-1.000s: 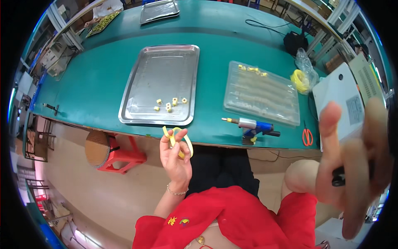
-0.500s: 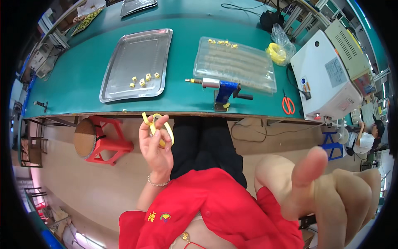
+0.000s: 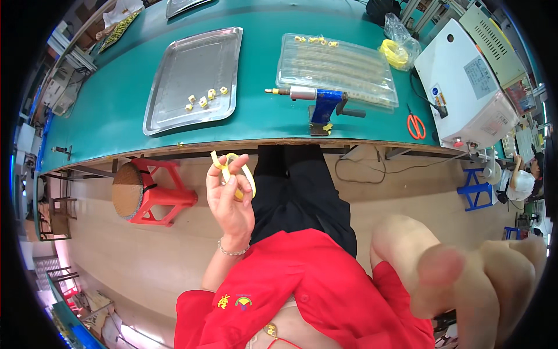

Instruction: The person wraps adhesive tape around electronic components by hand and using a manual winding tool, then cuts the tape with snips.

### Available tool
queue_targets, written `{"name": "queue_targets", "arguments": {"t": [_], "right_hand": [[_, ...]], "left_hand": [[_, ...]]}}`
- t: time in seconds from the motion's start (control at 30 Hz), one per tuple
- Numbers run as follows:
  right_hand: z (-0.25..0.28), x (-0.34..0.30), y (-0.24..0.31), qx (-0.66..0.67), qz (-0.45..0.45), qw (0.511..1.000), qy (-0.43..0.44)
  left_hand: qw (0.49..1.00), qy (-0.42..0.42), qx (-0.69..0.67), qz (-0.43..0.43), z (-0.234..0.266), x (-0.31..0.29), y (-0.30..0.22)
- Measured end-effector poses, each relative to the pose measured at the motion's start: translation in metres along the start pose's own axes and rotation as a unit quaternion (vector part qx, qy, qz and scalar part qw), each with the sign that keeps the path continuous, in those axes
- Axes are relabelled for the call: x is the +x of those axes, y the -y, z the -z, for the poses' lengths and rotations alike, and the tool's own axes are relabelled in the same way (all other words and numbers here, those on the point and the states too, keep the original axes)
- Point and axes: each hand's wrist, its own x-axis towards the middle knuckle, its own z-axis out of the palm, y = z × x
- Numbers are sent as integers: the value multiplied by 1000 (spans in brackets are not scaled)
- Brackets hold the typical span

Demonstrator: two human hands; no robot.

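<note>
My left hand is raised in front of my lap, below the green table's edge. Its fingers pinch a loop of yellow tape. My right hand is very close to the camera at the lower right, blurred, fingers curled; whether it holds anything does not show. On the table ahead stand a metal tray with several small yellow-white parts and a blue-handled tool.
A clear plastic tray lies behind the tool, with a yellow tape roll and a white machine to the right. Orange scissors lie near it. A red stool stands under the table's left. Another person sits far right.
The view has shifted, so the table sits more to the left. My left hand keeps the yellow tape. My right hand has dropped lower and stays close to the camera.
</note>
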Motion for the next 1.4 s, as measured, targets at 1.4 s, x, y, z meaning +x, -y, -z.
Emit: {"name": "queue_targets", "arguments": {"t": [1.4], "right_hand": [[89,-22,43,-134,-24,981,-141]], "left_hand": [[872,131,-2,-472,-35,22,-175]]}}
